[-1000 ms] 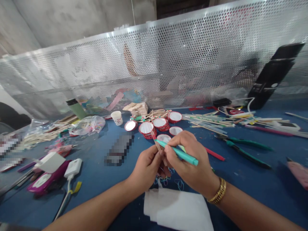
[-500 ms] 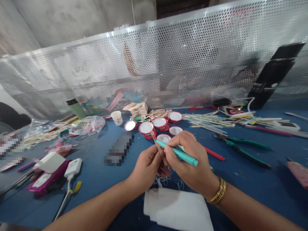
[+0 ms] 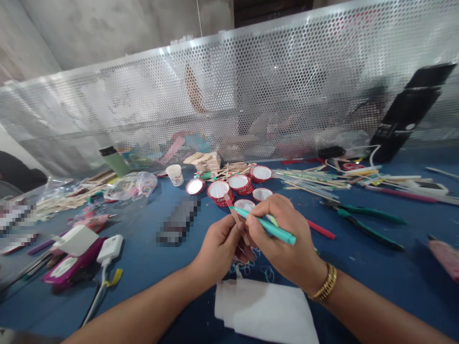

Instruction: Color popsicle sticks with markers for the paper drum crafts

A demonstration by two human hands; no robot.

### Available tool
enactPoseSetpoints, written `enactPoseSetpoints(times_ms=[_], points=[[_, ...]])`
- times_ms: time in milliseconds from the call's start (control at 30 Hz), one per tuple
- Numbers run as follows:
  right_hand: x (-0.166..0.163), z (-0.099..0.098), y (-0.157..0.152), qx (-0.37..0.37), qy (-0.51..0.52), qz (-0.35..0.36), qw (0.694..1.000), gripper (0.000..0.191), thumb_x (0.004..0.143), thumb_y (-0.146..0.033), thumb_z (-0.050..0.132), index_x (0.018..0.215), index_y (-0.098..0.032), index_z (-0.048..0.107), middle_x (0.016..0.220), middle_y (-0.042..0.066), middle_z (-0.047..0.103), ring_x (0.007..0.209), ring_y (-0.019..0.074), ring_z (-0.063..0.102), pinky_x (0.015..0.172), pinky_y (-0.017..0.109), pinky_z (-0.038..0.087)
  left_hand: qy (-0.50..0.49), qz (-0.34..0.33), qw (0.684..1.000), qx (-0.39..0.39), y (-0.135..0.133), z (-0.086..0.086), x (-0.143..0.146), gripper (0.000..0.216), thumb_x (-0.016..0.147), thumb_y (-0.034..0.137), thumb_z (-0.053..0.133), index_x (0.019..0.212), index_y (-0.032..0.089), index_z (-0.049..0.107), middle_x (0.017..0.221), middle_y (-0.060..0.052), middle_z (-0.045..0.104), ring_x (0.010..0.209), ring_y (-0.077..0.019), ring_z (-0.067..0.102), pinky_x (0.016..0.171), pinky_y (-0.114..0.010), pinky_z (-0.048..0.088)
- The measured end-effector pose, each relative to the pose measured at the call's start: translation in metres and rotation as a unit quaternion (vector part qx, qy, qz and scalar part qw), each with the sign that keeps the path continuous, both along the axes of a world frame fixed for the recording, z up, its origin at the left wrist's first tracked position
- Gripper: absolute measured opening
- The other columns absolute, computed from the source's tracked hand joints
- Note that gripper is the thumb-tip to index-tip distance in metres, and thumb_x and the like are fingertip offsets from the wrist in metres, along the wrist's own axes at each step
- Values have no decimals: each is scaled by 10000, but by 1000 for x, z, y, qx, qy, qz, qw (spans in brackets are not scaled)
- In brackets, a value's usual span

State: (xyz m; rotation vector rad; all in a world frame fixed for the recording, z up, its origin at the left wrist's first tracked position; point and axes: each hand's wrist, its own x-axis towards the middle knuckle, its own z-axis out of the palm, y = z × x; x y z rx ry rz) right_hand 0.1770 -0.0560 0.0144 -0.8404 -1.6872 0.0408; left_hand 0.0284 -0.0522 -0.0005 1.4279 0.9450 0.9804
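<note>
Between the thumb and fingers of my left hand [image 3: 224, 246] is a flat wooden craft stick [image 3: 235, 216], tilted, with a red band near its upper end. My right hand [image 3: 283, 239] grips a turquoise marker pen [image 3: 274, 231], its tip at the stick just below the red. Behind the hands stand several stacked red-rimmed paper cups [image 3: 219, 190] with white insides. Below my hands lie thin coloured loops [image 3: 268, 274], partly hidden by the fingers, and a folded white cloth or paper [image 3: 267, 313].
Green-handled pliers [image 3: 373, 229] and a red pen [image 3: 322, 229] lie to the right. A blurred phone-like slab [image 3: 179, 220], a white paper cup [image 3: 175, 175], and a charger with cable [image 3: 109, 249] are on the left. A perforated metal screen [image 3: 229, 95] closes off the back.
Both hands stay nearly in place on the stick and marker. The marker's tip has shifted very slightly at the stick, and the whole view has moved a few pixels.
</note>
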Motion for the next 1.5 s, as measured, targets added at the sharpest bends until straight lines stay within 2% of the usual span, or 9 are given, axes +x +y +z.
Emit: enactPoseSetpoints(times_ms=[100, 267, 467, 700, 1000, 1233, 1500], points=[[1, 0, 1, 7, 11, -11, 1000, 129, 837, -140, 562, 761, -223, 500, 696, -26, 587, 666, 151, 556, 710, 356, 431, -4, -2, 1000, -6, 0, 1, 0, 431, 840, 601, 579, 775, 177, 531, 579, 5, 613, 433, -104, 584, 423, -191, 472], [-1, 0, -1, 7, 8, 14, 1000, 133, 836, -135, 570, 762, -223, 504, 696, -22, 585, 673, 154, 549, 718, 365, 435, -4, 4, 1000, 3, -1, 2, 0, 460, 814, 630, 592, 748, 183, 508, 567, 17, 589, 440, -108, 588, 421, -194, 479], [-2, -1, -2, -1, -1, 14, 1000, 145, 831, -126, 580, 749, -215, 499, 692, -29, 573, 662, 143, 531, 719, 359, 424, 5, 2, 1000, 15, -1, 2, 1, 434, 848, 599, 572, 760, 179, 506, 598, 19, 587, 465, -115, 612, 431, -197, 490], [1, 0, 0, 10, 16, -3, 1000, 137, 831, -117, 572, 767, -213, 498, 709, -30, 581, 663, 136, 542, 722, 348, 422, -8, -4, 1000, -7, 0, 0, -1, 429, 850, 598, 575, 779, 177, 528, 576, 5, 622, 423, -100, 579, 412, -182, 455], [-1, -1, 0, 3, 3, 19, 1000, 150, 835, -123, 584, 753, -211, 495, 692, -40, 562, 657, 130, 519, 723, 338, 410, 0, 1, 1000, 13, 1, 0, -1, 435, 845, 602, 577, 758, 183, 504, 559, 21, 590, 456, -123, 608, 435, -201, 486], [2, -2, 2, 4, 16, 5, 1000, 146, 836, -115, 580, 762, -210, 497, 707, -40, 581, 655, 124, 537, 740, 337, 415, -4, -7, 1000, 5, 2, -1, -2, 419, 859, 592, 565, 782, 182, 526, 579, 4, 636, 425, -101, 577, 420, -186, 460], [-1, -1, -2, 8, 2, 28, 1000, 142, 840, -124, 582, 756, -207, 503, 694, -35, 569, 669, 130, 528, 735, 338, 416, 3, -2, 1000, 19, 1, -3, -2, 450, 843, 618, 571, 755, 182, 501, 550, 16, 590, 454, -118, 601, 433, -196, 484]])
